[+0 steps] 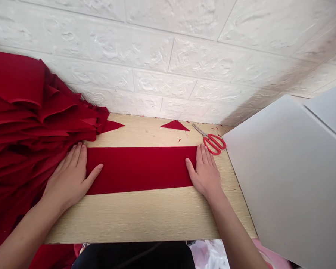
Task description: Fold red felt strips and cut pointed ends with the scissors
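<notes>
Scissors [212, 141] just beside right hand [205, 172].

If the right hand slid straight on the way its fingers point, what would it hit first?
Probably the red-handled scissors: the right hand lies flat on the red strip's end, fingers pointing up-table, handles just beyond the fingertips, slightly right.

My table [145, 216], a pale wood-grain top set against the wall, carries 1 red fabric strip [141, 169] laid flat across it, 1 heap of red fabric [25, 127] at its left end, 1 red triangular offcut [174, 125], and 1 pair of red-handled scissors [211, 140] near the back right.
</notes>
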`<action>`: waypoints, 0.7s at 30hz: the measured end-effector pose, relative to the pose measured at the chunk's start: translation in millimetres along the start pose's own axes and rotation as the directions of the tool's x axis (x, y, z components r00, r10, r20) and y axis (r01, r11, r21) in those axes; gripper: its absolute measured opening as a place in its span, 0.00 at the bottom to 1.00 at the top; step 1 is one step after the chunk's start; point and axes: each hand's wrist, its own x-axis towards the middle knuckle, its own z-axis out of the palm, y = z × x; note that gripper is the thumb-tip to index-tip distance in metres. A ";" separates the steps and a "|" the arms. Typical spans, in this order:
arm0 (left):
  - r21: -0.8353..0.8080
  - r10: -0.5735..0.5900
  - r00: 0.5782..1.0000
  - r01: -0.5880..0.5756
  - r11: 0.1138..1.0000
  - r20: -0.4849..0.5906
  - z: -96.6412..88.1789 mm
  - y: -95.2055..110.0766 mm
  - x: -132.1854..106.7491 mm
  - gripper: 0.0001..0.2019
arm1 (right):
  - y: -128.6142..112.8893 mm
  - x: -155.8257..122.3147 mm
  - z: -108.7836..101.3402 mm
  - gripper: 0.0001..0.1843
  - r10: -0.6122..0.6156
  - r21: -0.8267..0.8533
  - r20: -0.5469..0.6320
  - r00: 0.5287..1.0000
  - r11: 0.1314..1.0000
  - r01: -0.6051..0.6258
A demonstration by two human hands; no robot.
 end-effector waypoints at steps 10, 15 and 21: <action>-0.041 0.021 1.000 -0.022 0.999 -0.022 -1.2 0.0 -1.4 0.41 | 1.3 -0.2 -1.3 0.42 -0.029 -0.008 -0.004 1.000 1.000 0.029; -0.078 0.041 0.987 -0.053 0.996 -0.158 -8.3 5.4 -8.4 0.37 | 2.4 0.6 2.2 0.42 -0.035 0.006 -0.026 0.999 0.999 0.035; 0.143 0.430 0.848 -0.405 0.903 -0.309 -25.9 39.3 -5.8 0.19 | 0.4 1.6 0.0 0.42 -0.038 -0.021 -0.010 0.999 0.999 0.038</action>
